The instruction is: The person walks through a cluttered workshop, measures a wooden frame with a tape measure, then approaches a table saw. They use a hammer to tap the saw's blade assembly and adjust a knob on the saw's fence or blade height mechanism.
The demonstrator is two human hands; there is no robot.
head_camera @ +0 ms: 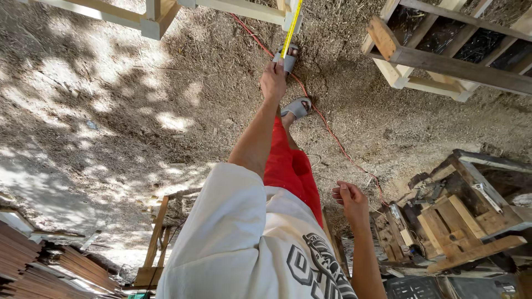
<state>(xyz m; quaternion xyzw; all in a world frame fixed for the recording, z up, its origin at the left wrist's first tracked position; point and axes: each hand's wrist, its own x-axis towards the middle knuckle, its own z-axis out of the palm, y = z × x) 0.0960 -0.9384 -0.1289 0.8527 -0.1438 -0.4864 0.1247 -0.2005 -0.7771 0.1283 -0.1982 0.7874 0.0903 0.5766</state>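
Note:
My left hand (273, 80) is stretched out far ahead and pinches a yellow measuring tape (292, 25). The tape runs up to a pale wooden frame (160, 16) at the top edge. Just beyond the hand are my feet in grey sandals (298, 106) on straw-strewn dirt. My right hand (348, 200) hangs beside my red shorts (291, 166) with its fingers loosely curled and nothing in it. A white printed T-shirt (233, 243) fills the bottom of the view.
A red cord (327, 127) snakes over the ground past my feet. A wooden frame (443, 61) stands at the top right. Wood offcuts and a crate (460, 221) are piled at the right, and stacked planks (33, 254) lie at the bottom left.

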